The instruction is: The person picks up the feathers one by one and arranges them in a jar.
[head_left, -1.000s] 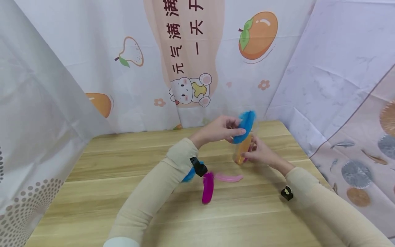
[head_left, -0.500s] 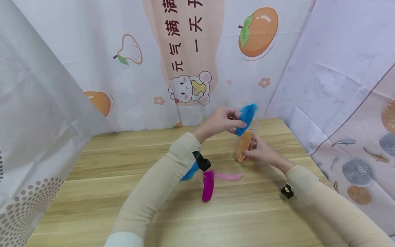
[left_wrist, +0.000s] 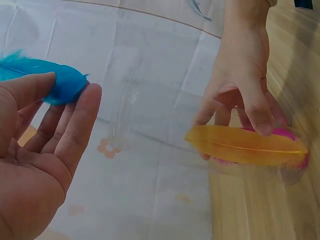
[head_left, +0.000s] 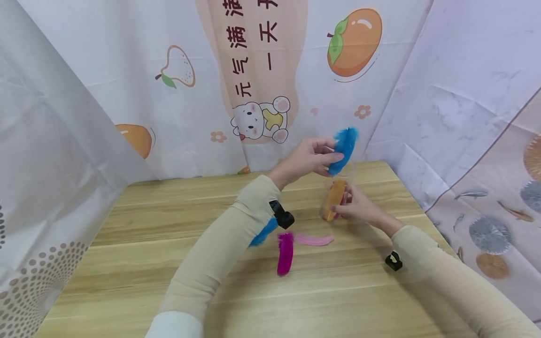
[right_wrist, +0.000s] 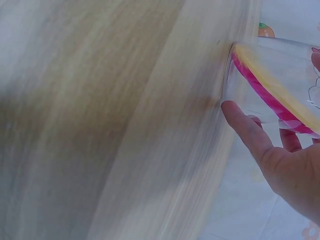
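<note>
My left hand (head_left: 306, 159) pinches a bright blue feather (head_left: 345, 148) between thumb and fingers, above the mouth of a clear cup (left_wrist: 120, 117). In the left wrist view, the feather is apart from the cup's rim. My right hand (head_left: 359, 206) grips the cup from the right side, thumb and fingers around its wall. Inside the cup, an orange feather (left_wrist: 245, 145) leans beside a magenta feather (right_wrist: 265, 95). The cup's base is close to the wooden table (head_left: 160, 253).
Three feathers lie on the table left of the cup: a blue one (head_left: 264, 232) partly behind my left forearm, a magenta one (head_left: 285, 256) and a pale pink one (head_left: 314, 241). A printed curtain (head_left: 190, 150) hangs along the table's back edge.
My left hand has risen and shifted slightly right with the blue feather, from beside the cup's upper part to above its mouth. My right hand and the cup have stayed nearly still.
</note>
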`<state>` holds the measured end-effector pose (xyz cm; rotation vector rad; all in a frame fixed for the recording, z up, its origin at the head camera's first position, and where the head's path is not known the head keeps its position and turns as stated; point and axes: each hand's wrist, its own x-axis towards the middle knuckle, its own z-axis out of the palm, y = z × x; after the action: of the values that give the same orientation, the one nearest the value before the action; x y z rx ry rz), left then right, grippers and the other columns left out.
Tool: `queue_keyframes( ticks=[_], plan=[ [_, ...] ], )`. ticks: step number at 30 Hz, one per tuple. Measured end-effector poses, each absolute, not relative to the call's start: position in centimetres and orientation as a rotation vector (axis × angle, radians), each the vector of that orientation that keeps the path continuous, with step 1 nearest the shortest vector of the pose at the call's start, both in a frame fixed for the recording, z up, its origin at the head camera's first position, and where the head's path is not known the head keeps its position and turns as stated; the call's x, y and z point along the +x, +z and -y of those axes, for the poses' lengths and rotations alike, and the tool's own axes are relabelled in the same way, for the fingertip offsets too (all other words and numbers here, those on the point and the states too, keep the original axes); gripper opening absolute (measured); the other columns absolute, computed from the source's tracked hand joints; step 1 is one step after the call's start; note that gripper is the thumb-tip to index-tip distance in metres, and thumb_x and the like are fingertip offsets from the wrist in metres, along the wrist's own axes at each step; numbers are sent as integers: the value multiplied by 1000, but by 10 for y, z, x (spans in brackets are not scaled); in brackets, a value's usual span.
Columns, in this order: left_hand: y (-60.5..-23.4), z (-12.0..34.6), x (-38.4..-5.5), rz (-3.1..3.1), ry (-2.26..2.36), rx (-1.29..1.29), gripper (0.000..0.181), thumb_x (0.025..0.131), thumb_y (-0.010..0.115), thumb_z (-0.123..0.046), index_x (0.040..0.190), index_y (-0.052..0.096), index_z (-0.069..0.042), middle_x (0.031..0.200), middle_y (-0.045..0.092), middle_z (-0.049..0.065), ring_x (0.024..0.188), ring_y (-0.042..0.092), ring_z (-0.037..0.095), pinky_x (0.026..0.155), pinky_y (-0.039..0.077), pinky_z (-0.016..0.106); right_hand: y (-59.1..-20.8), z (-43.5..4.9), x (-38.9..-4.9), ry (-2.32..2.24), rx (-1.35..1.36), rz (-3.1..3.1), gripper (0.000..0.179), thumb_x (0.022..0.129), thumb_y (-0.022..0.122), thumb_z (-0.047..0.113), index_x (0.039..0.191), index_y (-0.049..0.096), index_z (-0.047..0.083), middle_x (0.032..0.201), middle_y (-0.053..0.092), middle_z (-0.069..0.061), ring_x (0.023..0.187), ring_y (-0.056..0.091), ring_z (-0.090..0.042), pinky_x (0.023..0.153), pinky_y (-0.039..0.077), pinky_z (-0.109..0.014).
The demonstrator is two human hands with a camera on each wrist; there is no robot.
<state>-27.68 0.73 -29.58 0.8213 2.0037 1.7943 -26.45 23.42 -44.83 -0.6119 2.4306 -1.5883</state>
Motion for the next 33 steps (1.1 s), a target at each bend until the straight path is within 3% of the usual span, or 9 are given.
queue_keyframes(
  ticks=[11, 33],
  plan=[
    [-293, -14, -283, -2109, 1776, 786, 23, 98, 69, -15, 112, 67, 2, 112, 68, 13, 101, 66, 21, 82, 60, 31, -449, -234, -266, -1602, -593, -2397, 69, 90, 77, 8, 147, 38, 10, 133, 52, -24, 108, 55, -41, 73, 58, -37],
    [-298, -20, -288, -2210, 1759, 838, 22, 99, 69, -17, 112, 68, 0, 115, 68, 10, 100, 68, 20, 82, 59, 28, -450, -234, -266, -1611, -604, -2389, 69, 90, 78, 8, 147, 38, 9, 133, 54, -23, 108, 57, -38, 74, 58, -35]
  ],
)
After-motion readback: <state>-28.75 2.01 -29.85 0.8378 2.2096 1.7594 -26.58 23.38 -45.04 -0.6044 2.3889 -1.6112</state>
